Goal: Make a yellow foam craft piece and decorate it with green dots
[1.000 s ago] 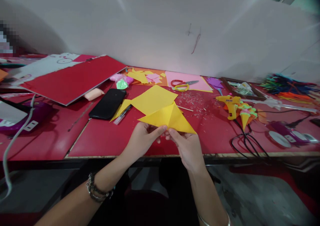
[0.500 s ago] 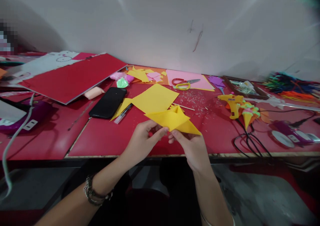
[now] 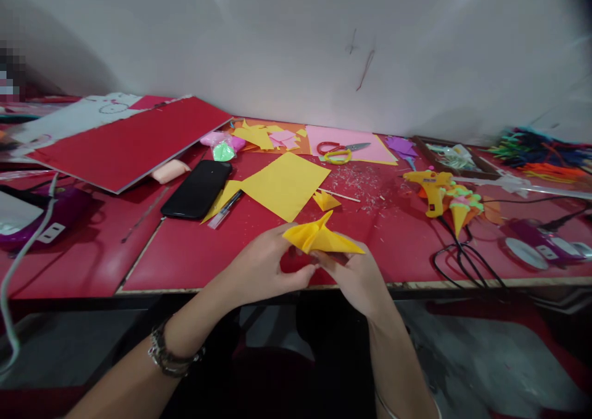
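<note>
Both of my hands hold a folded yellow paper (image 3: pixel 319 237) just above the front edge of the red table (image 3: pixel 185 252). My left hand (image 3: pixel 263 265) pinches the paper's left end with thumb and fingers closed. My right hand (image 3: pixel 358 277) grips it from below on the right, fingers curled. The paper is bent into a curved, pointed shape with its tip up. Behind it a flat yellow sheet (image 3: pixel 284 184) lies on the table, and a small yellow scrap (image 3: pixel 326 200) sits beside that.
A black phone (image 3: pixel 197 188) and a pen (image 3: pixel 225 210) lie left of the sheet. Red-and-yellow scissors (image 3: pixel 340 152) rest on pink paper at the back. A yellow glue gun (image 3: pixel 432 190) with its cable lies to the right. A red board (image 3: pixel 124 144) lies at the left.
The yellow paper went from a flat triangle to a folded, curled shape and came down nearer the table edge. Both hands closed in on it. A small yellow scrap now shows behind.
</note>
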The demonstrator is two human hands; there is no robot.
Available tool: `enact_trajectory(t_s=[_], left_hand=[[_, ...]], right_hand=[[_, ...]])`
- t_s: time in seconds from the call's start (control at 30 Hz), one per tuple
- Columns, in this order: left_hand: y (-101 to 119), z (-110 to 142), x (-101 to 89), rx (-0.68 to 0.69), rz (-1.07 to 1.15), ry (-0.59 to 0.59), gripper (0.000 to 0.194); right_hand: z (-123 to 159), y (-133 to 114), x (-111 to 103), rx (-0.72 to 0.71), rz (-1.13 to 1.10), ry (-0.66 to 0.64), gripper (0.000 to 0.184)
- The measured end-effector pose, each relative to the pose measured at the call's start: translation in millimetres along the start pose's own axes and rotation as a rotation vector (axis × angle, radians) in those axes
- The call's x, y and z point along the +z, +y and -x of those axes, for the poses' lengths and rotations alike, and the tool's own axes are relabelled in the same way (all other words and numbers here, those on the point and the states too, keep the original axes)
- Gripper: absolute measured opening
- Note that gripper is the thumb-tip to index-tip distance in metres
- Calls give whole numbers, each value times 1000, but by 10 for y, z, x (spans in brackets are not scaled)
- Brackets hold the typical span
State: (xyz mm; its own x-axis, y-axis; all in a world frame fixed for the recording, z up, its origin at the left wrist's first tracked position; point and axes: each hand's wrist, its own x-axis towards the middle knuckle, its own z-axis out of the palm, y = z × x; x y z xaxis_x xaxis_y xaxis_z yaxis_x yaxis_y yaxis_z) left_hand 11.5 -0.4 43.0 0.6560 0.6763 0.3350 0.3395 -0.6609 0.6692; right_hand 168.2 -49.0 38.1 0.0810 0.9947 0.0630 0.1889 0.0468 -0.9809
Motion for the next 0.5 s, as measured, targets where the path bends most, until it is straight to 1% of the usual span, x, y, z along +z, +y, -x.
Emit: enact_trajectory(t_s=[0.03, 0.1, 0.17, 0.2, 0.3, 0.4, 0.5], left_hand=[[5, -1, -2, 1, 3, -21, 22], [3, -6, 4, -16, 23, -63, 21], [-7, -13, 18, -46, 55, -60, 18], [-13, -15, 25, -61, 68, -37, 18], [-26, -20, 41, -51, 92, 21, 20], [-30, -19, 51, -39, 139, 60, 22], [-33, -16, 62, -123, 240, 123, 22]], right_hand=[[7, -7, 0, -18, 49, -27, 21], [20, -26, 8, -46, 140, -82, 20], [28, -43, 21, -58, 191, -114, 16], [30, -49, 27, -63, 203, -121, 15], [26, -47, 43, -96, 209, -99, 18], [21, -28, 53, -125, 219, -44, 21], [24, -22, 67, -118, 113, -26, 20]])
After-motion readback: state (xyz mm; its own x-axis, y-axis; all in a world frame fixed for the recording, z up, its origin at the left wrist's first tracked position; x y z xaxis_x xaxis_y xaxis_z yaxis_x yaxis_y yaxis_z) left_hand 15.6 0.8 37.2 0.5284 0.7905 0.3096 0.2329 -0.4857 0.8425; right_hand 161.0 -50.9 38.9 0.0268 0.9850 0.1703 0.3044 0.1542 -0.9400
